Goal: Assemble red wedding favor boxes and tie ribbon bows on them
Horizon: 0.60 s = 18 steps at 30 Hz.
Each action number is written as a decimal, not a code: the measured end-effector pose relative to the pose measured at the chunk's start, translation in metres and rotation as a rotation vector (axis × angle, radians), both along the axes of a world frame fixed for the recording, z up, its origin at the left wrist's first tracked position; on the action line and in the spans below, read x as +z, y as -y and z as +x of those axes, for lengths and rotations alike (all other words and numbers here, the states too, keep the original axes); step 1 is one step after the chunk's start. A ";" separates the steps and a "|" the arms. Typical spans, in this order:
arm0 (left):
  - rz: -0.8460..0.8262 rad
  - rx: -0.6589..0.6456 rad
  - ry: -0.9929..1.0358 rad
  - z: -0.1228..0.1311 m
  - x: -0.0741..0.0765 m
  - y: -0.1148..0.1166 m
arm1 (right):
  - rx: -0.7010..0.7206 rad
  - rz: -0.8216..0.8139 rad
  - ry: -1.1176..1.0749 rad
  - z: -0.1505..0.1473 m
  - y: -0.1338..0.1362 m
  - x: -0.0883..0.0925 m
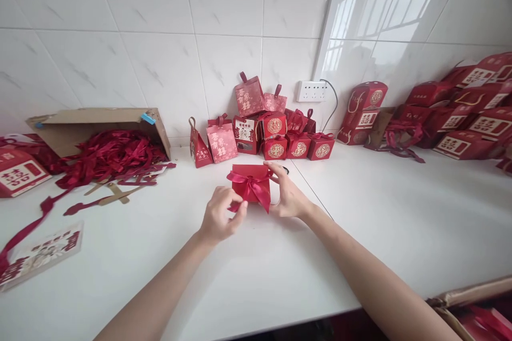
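Note:
A small red gift box (244,168) stands on the white table in front of me, with a shiny red ribbon bow (252,185) tied across its front. My left hand (224,214) is closed in a pinch at the bow's lower left, thumb and forefinger on a ribbon tail. Against the box's right side rests my right hand (290,195), its fingers curved along the upper edge and lower side, gripping it. The far side of the box is hidden.
Behind stand several finished red boxes (274,127) by the tiled wall and a socket strip (311,91). At left, a cardboard box (104,116) spills red ribbons (120,152). More red boxes (456,144) are stacked at right. An open carton (472,292) sits at the lower right.

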<state>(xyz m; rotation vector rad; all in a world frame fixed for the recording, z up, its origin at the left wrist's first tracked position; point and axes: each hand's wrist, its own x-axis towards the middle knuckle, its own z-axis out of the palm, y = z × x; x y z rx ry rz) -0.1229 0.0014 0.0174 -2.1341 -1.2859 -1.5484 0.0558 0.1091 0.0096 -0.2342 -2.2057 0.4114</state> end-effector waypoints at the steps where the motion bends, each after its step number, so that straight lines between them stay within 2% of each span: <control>1: 0.051 -0.037 -0.071 0.002 0.000 0.001 | 0.002 -0.010 -0.001 0.000 0.000 0.000; 4: 0.081 -0.070 -0.151 0.007 -0.002 0.002 | 0.003 -0.014 0.004 -0.001 0.002 -0.001; 8: 0.025 -0.138 -0.068 0.005 -0.004 0.003 | -0.013 -0.008 0.004 -0.001 0.002 -0.002; 10: -0.065 -0.185 0.110 0.001 -0.006 0.001 | -0.026 -0.019 0.000 0.000 0.002 0.000; 12: -0.135 -0.204 0.403 -0.004 -0.008 -0.002 | -0.033 -0.034 -0.005 0.001 0.002 0.001; 15: -0.169 -0.139 0.806 -0.011 -0.010 -0.011 | -0.036 -0.054 0.009 0.002 0.003 0.003; 18: -0.316 -0.087 0.925 -0.013 -0.010 -0.017 | -0.022 -0.051 0.027 0.002 0.005 0.004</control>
